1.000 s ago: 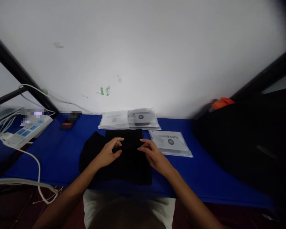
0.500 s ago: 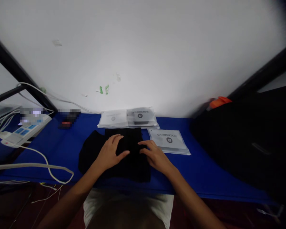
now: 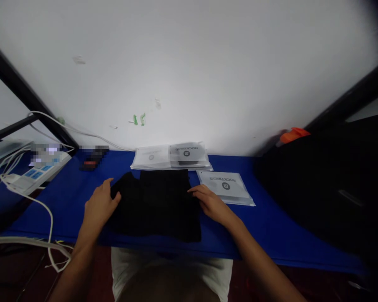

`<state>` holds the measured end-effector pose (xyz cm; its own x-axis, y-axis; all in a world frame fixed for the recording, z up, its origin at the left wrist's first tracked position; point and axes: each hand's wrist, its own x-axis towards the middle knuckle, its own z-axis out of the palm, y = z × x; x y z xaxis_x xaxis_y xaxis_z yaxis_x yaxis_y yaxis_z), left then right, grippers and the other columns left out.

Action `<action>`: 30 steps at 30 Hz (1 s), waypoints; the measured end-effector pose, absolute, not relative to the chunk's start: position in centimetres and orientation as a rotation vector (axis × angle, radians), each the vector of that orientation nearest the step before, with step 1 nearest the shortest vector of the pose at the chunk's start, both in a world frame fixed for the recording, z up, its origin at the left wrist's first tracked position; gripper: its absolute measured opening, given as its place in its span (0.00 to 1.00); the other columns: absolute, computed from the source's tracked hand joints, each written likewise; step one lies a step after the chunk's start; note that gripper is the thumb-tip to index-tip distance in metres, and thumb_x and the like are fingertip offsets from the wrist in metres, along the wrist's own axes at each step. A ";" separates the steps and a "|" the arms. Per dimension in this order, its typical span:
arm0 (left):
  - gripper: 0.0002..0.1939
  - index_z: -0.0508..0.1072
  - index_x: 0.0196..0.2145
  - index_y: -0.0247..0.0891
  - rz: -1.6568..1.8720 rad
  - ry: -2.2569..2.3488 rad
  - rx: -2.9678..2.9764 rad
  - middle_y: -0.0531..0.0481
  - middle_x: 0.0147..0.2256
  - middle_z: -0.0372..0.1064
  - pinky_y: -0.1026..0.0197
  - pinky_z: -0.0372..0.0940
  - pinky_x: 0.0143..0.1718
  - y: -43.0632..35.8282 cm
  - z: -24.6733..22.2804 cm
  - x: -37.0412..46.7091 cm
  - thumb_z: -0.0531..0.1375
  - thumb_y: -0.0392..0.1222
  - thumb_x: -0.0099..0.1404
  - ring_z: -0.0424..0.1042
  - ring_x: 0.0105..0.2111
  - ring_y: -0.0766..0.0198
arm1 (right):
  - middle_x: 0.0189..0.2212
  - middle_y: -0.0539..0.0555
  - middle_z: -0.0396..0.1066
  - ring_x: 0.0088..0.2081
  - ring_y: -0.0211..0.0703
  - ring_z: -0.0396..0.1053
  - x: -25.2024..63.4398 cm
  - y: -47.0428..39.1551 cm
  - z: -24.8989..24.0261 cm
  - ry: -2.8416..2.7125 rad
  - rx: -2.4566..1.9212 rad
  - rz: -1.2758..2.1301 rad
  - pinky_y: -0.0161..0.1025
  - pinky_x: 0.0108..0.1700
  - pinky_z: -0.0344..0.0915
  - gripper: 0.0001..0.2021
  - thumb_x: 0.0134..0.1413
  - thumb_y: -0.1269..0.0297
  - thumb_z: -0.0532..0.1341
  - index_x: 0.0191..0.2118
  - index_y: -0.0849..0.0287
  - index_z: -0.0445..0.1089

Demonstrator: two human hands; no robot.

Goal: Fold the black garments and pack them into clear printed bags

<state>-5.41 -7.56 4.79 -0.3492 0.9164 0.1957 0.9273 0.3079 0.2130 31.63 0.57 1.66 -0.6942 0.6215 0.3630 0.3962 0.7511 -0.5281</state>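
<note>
While the black cloth [image 3: 164, 205] is laid on the table [image 3: 271, 239] between the 2 hands, its longer axis seems to be set left to right, from 1 grip toward the other. Its left edge is met by the left hand [image 3: 100, 203], whose thumb and fingers are spread apart. Its right edge is reached by the bent fingers of the right hand [image 3: 211, 204]; whether cloth is pinched there cannot be told. Neither hand is clearly nearer. Compared with 0.5 s ago, the left hand has been shifted from over the cloth's middle out to its left edge, while the right hand has been moved only slightly.
</note>
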 end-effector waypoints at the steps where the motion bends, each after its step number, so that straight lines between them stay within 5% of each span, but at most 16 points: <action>1: 0.29 0.63 0.58 0.36 -0.436 -2.399 -1.826 0.36 0.47 0.69 0.42 0.68 0.45 -7.7 4.5 -5.5 0.60 0.43 0.60 0.69 0.50 0.40 | 0.48 0.58 0.70 0.51 0.49 0.66 31.6 0.6 1.6 -2.411 -0.762 0.576 0.52 0.51 0.67 0.23 0.44 0.87 0.48 0.41 0.58 0.69; 6: 0.33 0.62 0.60 0.41 -0.564 -1.902 -2.389 0.38 0.62 0.52 0.40 0.56 0.60 -6.8 3.4 -4.0 0.63 0.35 0.57 0.53 0.62 0.43 | 0.56 0.60 0.64 0.56 0.50 0.64 31.0 0.4 2.1 -2.299 -0.776 0.579 0.55 0.55 0.65 0.23 0.51 0.82 0.51 0.51 0.57 0.65; 9: 0.21 0.71 0.51 0.44 -0.592 -1.714 -2.726 0.43 0.61 0.57 0.43 0.57 0.60 -5.5 3.2 -2.8 0.60 0.33 0.61 0.56 0.61 0.49 | 0.63 0.60 0.55 0.61 0.52 0.59 30.9 0.2 2.7 -2.444 -0.759 0.548 0.56 0.58 0.62 0.30 0.49 0.82 0.52 0.57 0.54 0.63; 13: 0.07 0.74 0.38 0.42 -0.743 -1.710 -2.775 0.45 0.52 0.68 0.50 0.63 0.55 -3.8 3.0 -2.3 0.56 0.35 0.66 0.67 0.53 0.56 | 0.54 0.59 0.67 0.54 0.50 0.65 30.9 0.6 2.7 -2.494 -0.775 0.477 0.52 0.53 0.66 0.18 0.52 0.81 0.54 0.44 0.55 0.71; 18: 0.11 0.71 0.42 0.38 -0.569 -2.145 -2.248 0.45 0.41 0.74 0.57 0.67 0.44 -0.7 3.8 -1.9 0.51 0.41 0.70 0.72 0.43 0.57 | 0.40 0.56 0.73 0.42 0.47 0.71 29.8 3.4 2.3 -2.276 -1.081 0.341 0.45 0.45 0.70 0.12 0.57 0.76 0.55 0.44 0.57 0.70; 21: 0.12 0.72 0.40 0.34 -0.472 -2.176 -2.136 0.40 0.37 0.74 0.52 0.66 0.41 0.5 4.5 -1.5 0.49 0.39 0.70 0.72 0.41 0.50 | 0.42 0.61 0.71 0.40 0.49 0.71 28.9 5.0 2.0 -2.151 -1.263 0.217 0.46 0.42 0.70 0.15 0.58 0.76 0.52 0.48 0.60 0.67; 25: 0.12 0.72 0.44 0.35 -0.486 -2.040 -2.252 0.40 0.42 0.73 0.50 0.64 0.45 -0.6 4.1 -1.5 0.51 0.39 0.70 0.70 0.44 0.50 | 0.47 0.63 0.68 0.44 0.51 0.70 28.5 4.2 1.9 -2.082 -1.282 0.129 0.47 0.44 0.70 0.17 0.60 0.76 0.48 0.52 0.60 0.65; 30: 0.10 0.72 0.44 0.39 -0.628 -1.818 -2.645 0.45 0.44 0.70 0.52 0.66 0.47 -2.8 1.4 -2.5 0.57 0.45 0.68 0.69 0.43 0.55 | 0.43 0.59 0.71 0.45 0.51 0.68 27.7 1.3 1.5 -2.426 -0.961 0.165 0.49 0.48 0.70 0.11 0.62 0.68 0.56 0.49 0.59 0.67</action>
<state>-2.50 -2.78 1.39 0.3112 0.9201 0.2378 0.8706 -0.3763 0.3170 27.74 1.27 1.48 -0.6126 0.6673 0.4235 0.6039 0.7409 -0.2939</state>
